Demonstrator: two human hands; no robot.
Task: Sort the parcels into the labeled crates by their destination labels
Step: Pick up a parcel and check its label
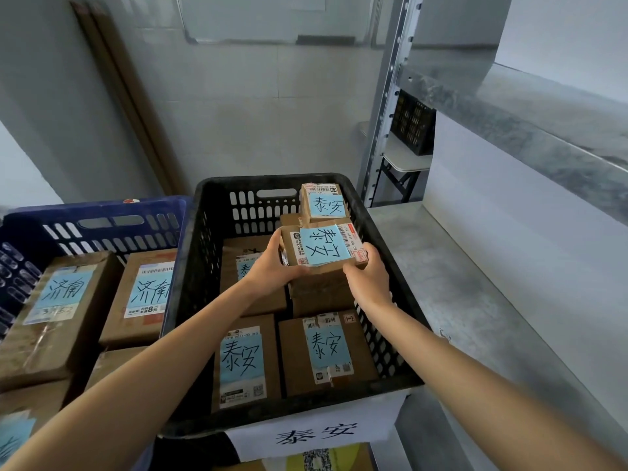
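Note:
A small brown parcel (323,244) with a blue note reading 泰安 is held over the black crate (190,266). My left hand (272,263) grips its left side and my right hand (368,273) grips its right near corner. The crate's front carries a white label (316,433) reading 泰安. Inside lie several brown parcels with the same blue 泰安 note, two at the front (243,362) (326,351) and one at the back right (324,202). The held parcel hovers above another brown parcel (319,294).
A blue crate (102,215) on the left holds brown parcels marked 济南 (64,294) (149,290). A grey metal shelf (475,300) runs along the right, with an upright post (384,107) and another black crate (413,122) behind it. Wooden boards (125,96) lean on the wall.

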